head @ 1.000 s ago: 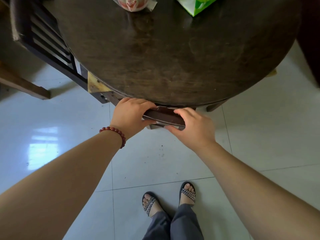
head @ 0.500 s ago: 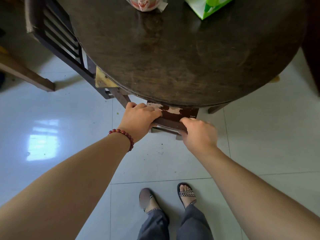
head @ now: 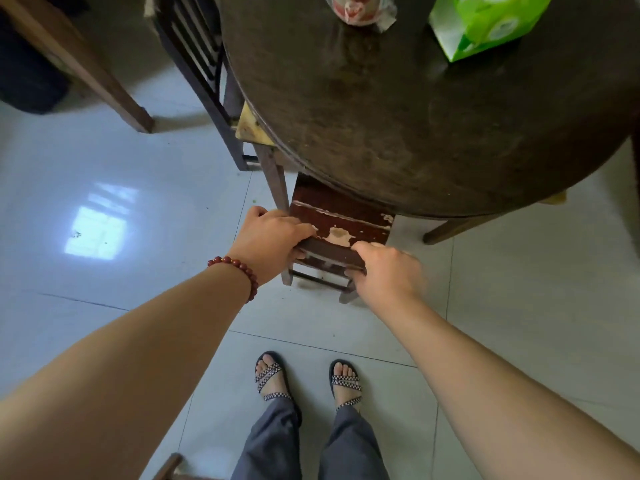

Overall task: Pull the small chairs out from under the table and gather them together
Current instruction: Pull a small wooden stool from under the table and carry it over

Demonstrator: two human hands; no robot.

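Left hand (head: pixel 270 237): arm outstretched, fingers curled closed around an edge.
Right hand (head: pixel 386 271): arm outstretched, fingers clamped likewise, slightly blurred.

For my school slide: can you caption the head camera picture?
Both hands grip a small chair half under the round table.

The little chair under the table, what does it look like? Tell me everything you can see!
The little chair looks like dark reddish-brown wood, and its flat seat has pale patches where the paint has chipped. It stands upright on the tile floor, with thin legs and a rung below. Its far part is hidden under the round table. The left hand and right hand each grip the near edge.
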